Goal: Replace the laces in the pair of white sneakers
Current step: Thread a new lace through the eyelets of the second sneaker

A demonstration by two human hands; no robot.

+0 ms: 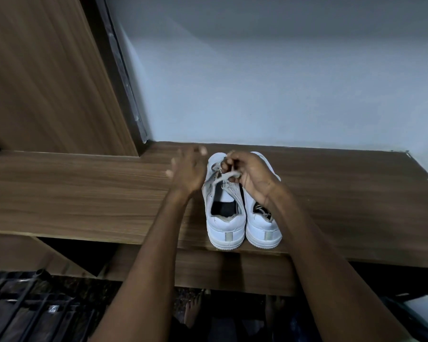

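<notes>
Hands [247, 174] on flat grey lace [229, 176]

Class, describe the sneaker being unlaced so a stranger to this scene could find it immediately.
Start at the wooden shelf under the pale wall, where two white sneakers stand side by side, heels toward the camera. It is the left sneaker. Unlike the right sneaker, its lace is loosened and pinched by the right hand.

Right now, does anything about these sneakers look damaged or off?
Yes. The left sneaker has a frayed, torn heel collar lining, with tan padding showing at the back rim. Its lace is grey and loose, pinched by the right hand. The left hand holds nothing.
</notes>
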